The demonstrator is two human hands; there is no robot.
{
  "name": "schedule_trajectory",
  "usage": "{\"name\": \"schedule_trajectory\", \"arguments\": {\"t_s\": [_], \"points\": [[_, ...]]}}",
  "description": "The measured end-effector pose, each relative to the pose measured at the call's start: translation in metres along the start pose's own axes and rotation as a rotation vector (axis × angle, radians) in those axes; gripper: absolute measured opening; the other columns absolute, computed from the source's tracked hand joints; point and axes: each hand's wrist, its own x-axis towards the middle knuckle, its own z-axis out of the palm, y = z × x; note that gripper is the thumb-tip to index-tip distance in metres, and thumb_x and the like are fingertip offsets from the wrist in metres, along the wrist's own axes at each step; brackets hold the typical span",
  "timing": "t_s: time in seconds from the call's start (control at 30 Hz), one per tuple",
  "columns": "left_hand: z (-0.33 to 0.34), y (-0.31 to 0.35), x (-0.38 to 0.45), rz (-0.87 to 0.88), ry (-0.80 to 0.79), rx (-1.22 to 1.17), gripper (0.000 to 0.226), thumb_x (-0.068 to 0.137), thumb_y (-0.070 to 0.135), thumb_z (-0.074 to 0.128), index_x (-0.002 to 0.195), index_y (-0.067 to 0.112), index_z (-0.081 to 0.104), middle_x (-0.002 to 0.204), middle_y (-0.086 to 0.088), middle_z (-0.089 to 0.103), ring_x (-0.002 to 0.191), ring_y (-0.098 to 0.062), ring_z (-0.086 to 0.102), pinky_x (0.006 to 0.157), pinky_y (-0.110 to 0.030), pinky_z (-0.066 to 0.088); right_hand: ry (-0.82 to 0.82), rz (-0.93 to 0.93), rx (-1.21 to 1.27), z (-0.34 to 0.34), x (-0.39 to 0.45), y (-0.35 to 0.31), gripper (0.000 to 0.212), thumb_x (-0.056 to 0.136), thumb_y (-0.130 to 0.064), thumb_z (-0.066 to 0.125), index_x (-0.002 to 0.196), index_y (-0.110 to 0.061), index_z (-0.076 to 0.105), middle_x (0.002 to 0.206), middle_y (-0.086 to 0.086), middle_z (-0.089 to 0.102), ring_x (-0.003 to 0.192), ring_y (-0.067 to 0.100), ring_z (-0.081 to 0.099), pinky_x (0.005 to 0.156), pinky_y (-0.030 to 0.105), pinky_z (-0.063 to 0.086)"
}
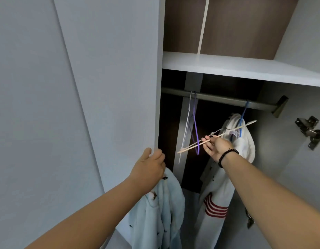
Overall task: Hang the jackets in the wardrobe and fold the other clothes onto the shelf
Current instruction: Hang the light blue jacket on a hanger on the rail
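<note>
At far left, closed wardrobe door (74,105), its vertical edge bounds the opening. Left hand (150,168) sits at that edge, fingers curled round it. Light blue garment (161,212) with small dark print hangs under the left wrist; can't tell whether the hand grips it or it's draped over.

Inside: white shelf (245,68) runs across the top, front edge slanting down to the right. Dark rail (227,100) just below it, bracket at the right end. Grey hanger (187,126) and purple hanger (195,130) hang bare at the left part of the rail, touching each other. Open rail between them and the blue hanger (242,117) further right, dark free space beneath.

Right hand (216,147) pinches a pale thin hanger (227,133), held off the rail, tilted up to the right, its low end crossing in front of the purple one. Black bead bracelet (226,157) on that wrist.

White jacket (243,141) with red stripes lower down hangs on the blue hanger, just behind the right hand. Metal hinge (309,130) on the right side panel, well apart from the jacket.
</note>
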Motion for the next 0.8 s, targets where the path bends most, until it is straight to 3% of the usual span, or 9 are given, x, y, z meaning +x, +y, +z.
{"name": "schedule_trajectory", "arguments": {"t_s": [0.1,0.23,0.4,0.53,0.57,0.63,0.73,0.8], "points": [[-0.001,-0.001,-0.019,0.004,0.023,-0.028,0.018,0.062,0.037,0.082,0.065,0.025,0.069,0.081,0.008,0.062,0.093,-0.011,0.062,0.081,-0.029,0.048,-0.008,0.016,0.037,0.008,-0.009,0.003,0.016,0.097,0.003,0.041,0.104,-0.007,0.050,0.096,0.007,0.066,0.080,0.017,0.066,0.056,0.028,0.054],[-0.005,-0.006,-0.040,0.017,0.022,-0.035,0.022,0.060,0.040,0.084,0.068,0.025,0.071,0.086,0.007,0.065,0.099,-0.011,0.062,0.080,-0.028,0.049,-0.014,0.032,0.025,0.025,-0.022,0.002,0.029,0.098,0.001,0.039,0.125,0.002,0.048,0.110,0.011,0.065,0.080,0.016,0.065,0.064,0.026,0.055],[-0.009,-0.018,-0.076,0.074,0.017,-0.033,0.021,0.062,0.041,0.083,0.074,0.027,0.072,0.094,0.008,0.066,0.109,-0.011,0.060,0.084,-0.029,0.048,0.024,0.022,0.055,0.043,-0.042,0.010,0.020,0.097,0.003,0.038,0.113,-0.001,0.049,0.101,0.011,0.065,0.076,0.016,0.064,0.067,0.028,0.055],[-0.010,-0.030,-0.112,0.101,0.011,-0.026,0.023,0.064,0.042,0.082,0.078,0.028,0.073,0.102,0.006,0.066,0.115,-0.013,0.057,0.087,-0.031,0.047,0.073,0.033,0.108,0.053,-0.055,0.023,0.026,0.098,0.001,0.038,0.120,-0.001,0.052,0.085,0.010,0.062,0.062,0.015,0.067,0.074,0.025,0.056],[-0.011,-0.034,-0.123,0.106,0.010,-0.027,0.024,0.063,0.043,0.083,0.078,0.027,0.073,0.102,0.006,0.066,0.115,-0.014,0.057,0.086,-0.031,0.047,0.090,0.034,0.113,0.057,-0.059,0.026,0.028,0.099,0.000,0.038,0.122,0.000,0.053,0.083,0.009,0.062,0.060,0.014,0.067,0.067,0.021,0.057],[-0.013,-0.044,-0.145,0.109,0.009,-0.038,0.026,0.061,0.045,0.084,0.076,0.027,0.073,0.101,0.006,0.066,0.113,-0.014,0.057,0.084,-0.030,0.047,0.111,0.023,0.148,0.064,-0.067,0.030,0.030,0.099,-0.001,0.038,0.126,0.002,0.052,0.081,0.008,0.060,0.071,0.014,0.067,0.051,0.020,0.055],[-0.011,-0.059,-0.179,0.109,-0.003,-0.063,0.028,0.056,0.042,0.087,0.076,0.026,0.074,0.100,0.005,0.066,0.112,-0.015,0.058,0.083,-0.030,0.048,0.136,-0.001,0.201,0.078,-0.077,0.031,0.033,0.101,-0.003,0.035,0.131,0.000,0.050,0.083,0.005,0.059,0.112,0.015,0.062,0.065,0.017,0.055],[-0.008,-0.069,-0.202,0.103,-0.019,-0.074,0.030,0.054,0.039,0.087,0.077,0.024,0.074,0.100,0.004,0.066,0.111,-0.016,0.058,0.082,-0.031,0.049,0.147,-0.022,0.227,0.086,-0.083,0.030,0.033,0.102,-0.005,0.034,0.131,-0.001,0.050,0.093,0.005,0.061,0.118,0.014,0.058,0.068,0.018,0.054]]}}
